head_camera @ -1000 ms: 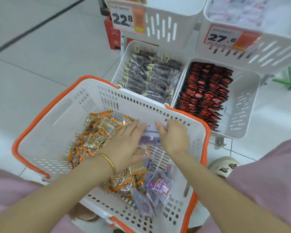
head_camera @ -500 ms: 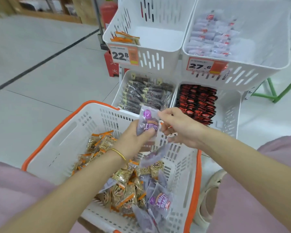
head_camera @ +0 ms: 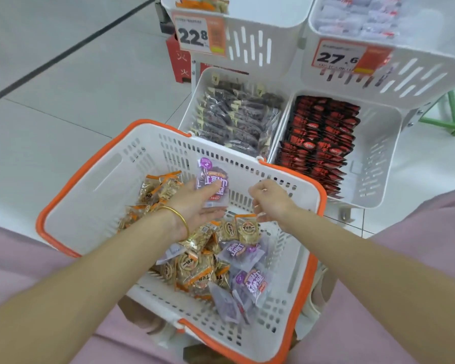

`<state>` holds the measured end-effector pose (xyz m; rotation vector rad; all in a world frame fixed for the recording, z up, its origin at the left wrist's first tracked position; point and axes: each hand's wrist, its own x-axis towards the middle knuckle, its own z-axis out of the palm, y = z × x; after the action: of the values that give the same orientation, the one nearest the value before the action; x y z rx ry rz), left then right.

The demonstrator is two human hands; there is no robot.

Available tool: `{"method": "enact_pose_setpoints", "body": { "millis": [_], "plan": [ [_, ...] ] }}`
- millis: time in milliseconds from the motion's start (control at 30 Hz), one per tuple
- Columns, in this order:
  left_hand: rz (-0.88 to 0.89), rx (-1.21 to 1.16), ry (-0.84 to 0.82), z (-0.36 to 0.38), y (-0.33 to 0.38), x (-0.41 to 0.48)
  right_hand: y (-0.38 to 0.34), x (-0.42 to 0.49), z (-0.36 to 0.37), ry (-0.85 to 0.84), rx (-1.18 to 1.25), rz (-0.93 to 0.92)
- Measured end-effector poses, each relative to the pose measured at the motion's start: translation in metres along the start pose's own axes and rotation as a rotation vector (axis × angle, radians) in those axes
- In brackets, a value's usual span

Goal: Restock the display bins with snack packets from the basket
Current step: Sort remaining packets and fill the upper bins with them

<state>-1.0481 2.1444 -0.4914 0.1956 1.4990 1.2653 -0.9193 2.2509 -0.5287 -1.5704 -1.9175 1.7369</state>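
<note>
A person's left hand point(head_camera: 195, 206) holds a purple snack packet point(head_camera: 212, 179) upright near the far wall of the orange-rimmed basket point(head_camera: 90, 179), its grip grasping the packet's lower edge. The right hand point(head_camera: 272, 202) hovers just beside it, fingers curled. Whether its grip holds anything cannot be told. Loose packets point(head_camera: 200, 269) fill the basket's floor.

I see a basket point(head_camera: 90, 185) of white perforated plastic, smooth, with an orange plastic rim. The purple packet point(head_camera: 212, 177) and the gold packets point(head_camera: 195, 269) are glossy film. The bins point(head_camera: 378, 153) look matt white plastic; the floor point(head_camera: 63, 88) is shiny tile, the bangle point(head_camera: 181, 219) polished metal, 2 price tags point(head_camera: 195, 35) paper
</note>
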Motion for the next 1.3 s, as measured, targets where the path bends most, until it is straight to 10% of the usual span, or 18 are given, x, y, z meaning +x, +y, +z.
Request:
{"method": "enact_pose_setpoints", "body": {
  "millis": [167,467,700,900,1300],
  "plan": [
    [-0.061,0.051,-0.064,-0.006,-0.011,-0.004,0.060,0.014,0.017,-0.282,-0.907,-0.048],
    [-0.065,0.185,-0.136,-0.009,-0.019,-0.002,0.088,0.017,0.054,-0.332,-1.378,-0.122],
    [-0.045,0.198,-0.135,-0.011,-0.020,0.000,0.069,0.018,0.046,-0.327,-0.951,-0.040],
    [0.042,0.148,-0.075,-0.013,-0.009,0.002,0.001,0.000,-0.019,-0.234,-0.056,0.099],
    [0.284,0.529,-0.064,-0.007,0.026,-0.007,-0.028,-0.032,-0.048,-0.206,0.598,-0.254]
  ]
}}
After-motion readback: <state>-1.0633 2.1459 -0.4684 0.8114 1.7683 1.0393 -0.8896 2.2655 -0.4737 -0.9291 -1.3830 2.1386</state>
